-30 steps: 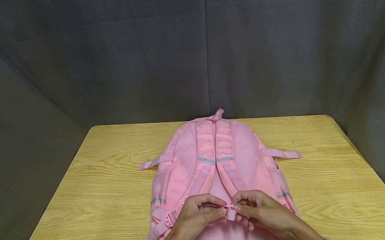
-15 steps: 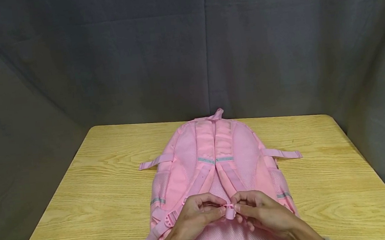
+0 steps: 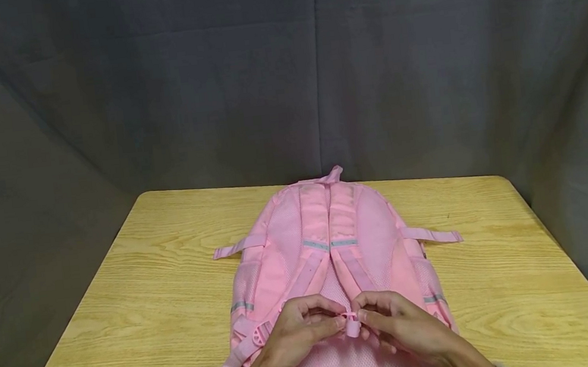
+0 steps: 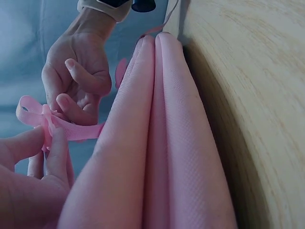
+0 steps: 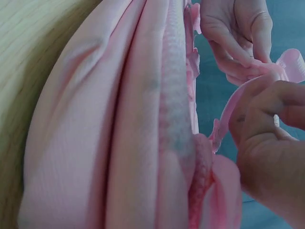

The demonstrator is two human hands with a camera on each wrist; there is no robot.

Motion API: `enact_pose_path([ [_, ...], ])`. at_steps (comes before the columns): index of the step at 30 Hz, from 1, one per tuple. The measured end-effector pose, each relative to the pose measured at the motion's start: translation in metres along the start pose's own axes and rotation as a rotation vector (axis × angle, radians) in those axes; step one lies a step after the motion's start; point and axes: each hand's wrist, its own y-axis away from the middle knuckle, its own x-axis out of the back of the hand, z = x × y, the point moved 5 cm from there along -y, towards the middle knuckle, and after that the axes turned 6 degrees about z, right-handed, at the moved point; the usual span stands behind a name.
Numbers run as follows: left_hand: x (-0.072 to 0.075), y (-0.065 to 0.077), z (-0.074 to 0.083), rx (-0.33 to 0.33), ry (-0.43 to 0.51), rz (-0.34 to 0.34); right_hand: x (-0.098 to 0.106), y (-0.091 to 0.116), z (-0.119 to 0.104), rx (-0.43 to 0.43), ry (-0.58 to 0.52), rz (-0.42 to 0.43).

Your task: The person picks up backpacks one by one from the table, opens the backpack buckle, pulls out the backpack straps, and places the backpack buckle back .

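Note:
A pink backpack [image 3: 281,268] lies on the table with its shoulder straps facing up. Above its lower back panel, both hands meet at a small pink buckle [image 4: 46,125] on a strap. My left hand [image 3: 299,333] pinches the buckle's left end between thumb and fingers. From the other side my right hand [image 3: 402,323] pinches it the same way. A short webbing loop [image 3: 353,328] hangs from the buckle between the fingertips. In the left wrist view, a length of strap [image 4: 83,131] runs from the buckle to the bag. Fingers hide part of the buckle.
The backpack rests on a light wooden table [image 3: 124,309]. Side straps [image 3: 431,234] stick out from the bag left and right. A loose strap with an adjuster [image 3: 260,334] trails down beside my left wrist. A dark grey curtain [image 3: 209,96] hangs behind the table.
The hands keep nearly the same place and grip. The webbing loop shifts very slightly between the fingertips, and my right fingers move a little.

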Motion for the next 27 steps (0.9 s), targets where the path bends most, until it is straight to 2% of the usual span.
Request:
enact_pose_path([
  [9,-0.0014,-0.0021,0.0009,-0.025,-0.024,-0.011,-0.0010,0.0016,0.0011,-0.029,-0.106,-0.038],
  [17,-0.0012,-0.0032,0.0022,-0.024,-0.024,-0.013,0.0021,0.0009,0.0038,-0.038,-0.129,0.013],
  [27,-0.0018,-0.0028,0.0034,-0.019,-0.030,-0.014,0.0027,-0.0010,0.0028,-0.038,-0.159,0.026],
])
